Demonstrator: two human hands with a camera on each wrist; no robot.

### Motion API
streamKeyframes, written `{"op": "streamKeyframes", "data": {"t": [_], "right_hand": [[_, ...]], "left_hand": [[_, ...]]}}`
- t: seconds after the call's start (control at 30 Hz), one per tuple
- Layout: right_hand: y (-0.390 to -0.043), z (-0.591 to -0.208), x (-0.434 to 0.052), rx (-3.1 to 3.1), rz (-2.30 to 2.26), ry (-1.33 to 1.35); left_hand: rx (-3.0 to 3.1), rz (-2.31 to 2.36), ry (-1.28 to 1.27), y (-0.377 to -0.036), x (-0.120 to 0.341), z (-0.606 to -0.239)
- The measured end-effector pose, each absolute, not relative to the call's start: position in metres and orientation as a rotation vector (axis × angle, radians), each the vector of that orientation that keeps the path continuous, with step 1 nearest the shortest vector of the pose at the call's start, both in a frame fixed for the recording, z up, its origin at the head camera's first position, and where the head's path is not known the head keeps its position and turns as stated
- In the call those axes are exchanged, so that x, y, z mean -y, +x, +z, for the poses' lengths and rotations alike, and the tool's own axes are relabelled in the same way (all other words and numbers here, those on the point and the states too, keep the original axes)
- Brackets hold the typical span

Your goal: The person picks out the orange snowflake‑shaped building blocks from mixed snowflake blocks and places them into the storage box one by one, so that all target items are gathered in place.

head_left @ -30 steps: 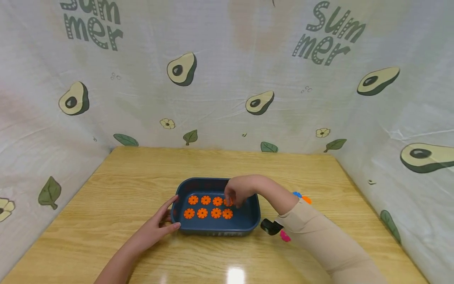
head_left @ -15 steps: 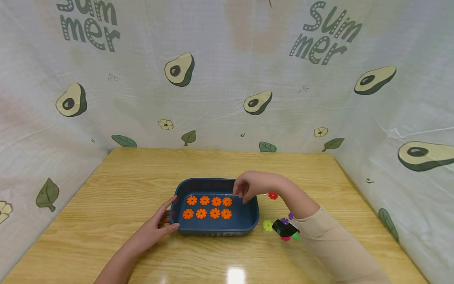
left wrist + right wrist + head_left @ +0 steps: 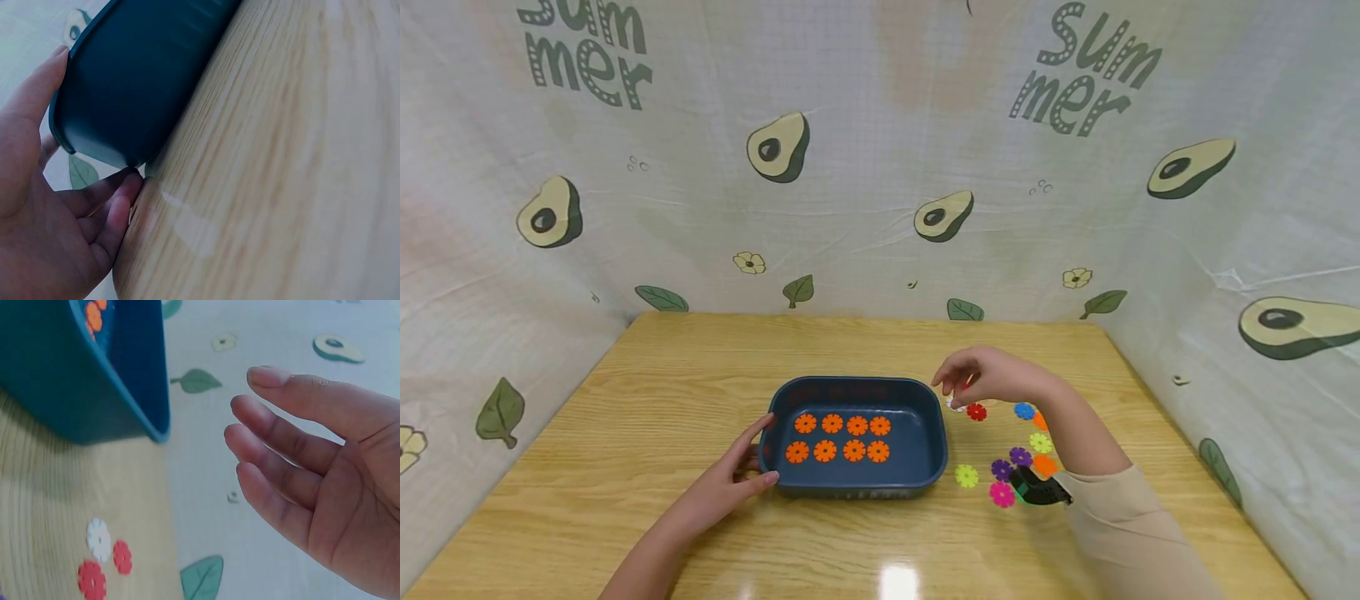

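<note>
Wooden table (image 3: 647, 392) under everything, avocado-print cloth (image 3: 865, 167) hung round the back and sides. Starting on the left: left hand (image 3: 730, 479) resting against the tray's left end, fingers mostly straight, thumb up along the rim, fingertips (image 3: 128, 187) tucked at the bottom corner where tray meets table. Not really clamped round it, more pressed flat against the wall. Next, dark blue tray (image 3: 925, 454) sitting mid-table, holding eight orange discs (image 3: 841, 437) in two neat rows of four, all flat on the floor, toward the left half. Just past the tray's right end: white disc (image 3: 954, 406) and red disc (image 3: 976, 412) side by side on the table, close to touching. Right hand (image 3: 988, 379) hovering over those two, fingers relaxed and slightly bent, holding nothing, palm clearly empty in the wrist view. Further right, loose scatter of discs by the forearm: yellow one (image 3: 966, 476) nearest the tray, then purple, pink, blue, orange, pale green.
</note>
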State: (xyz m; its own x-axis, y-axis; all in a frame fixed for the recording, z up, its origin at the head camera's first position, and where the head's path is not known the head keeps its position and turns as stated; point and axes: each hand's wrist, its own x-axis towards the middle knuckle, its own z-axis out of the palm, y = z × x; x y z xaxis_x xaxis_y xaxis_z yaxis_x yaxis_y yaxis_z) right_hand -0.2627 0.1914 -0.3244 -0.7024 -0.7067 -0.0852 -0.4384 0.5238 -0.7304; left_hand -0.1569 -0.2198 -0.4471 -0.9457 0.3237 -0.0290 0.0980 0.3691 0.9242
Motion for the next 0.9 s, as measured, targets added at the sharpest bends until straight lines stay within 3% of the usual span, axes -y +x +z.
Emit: {"op": "streamKeyframes", "data": {"t": [0.9], "right_hand": [[-0.240, -0.358, -0.287, -2.478, -1.181, -0.592]], "left_hand": [[-2.426, 1.605, 0.385, -0.158, 0.220, -0.448]]}}
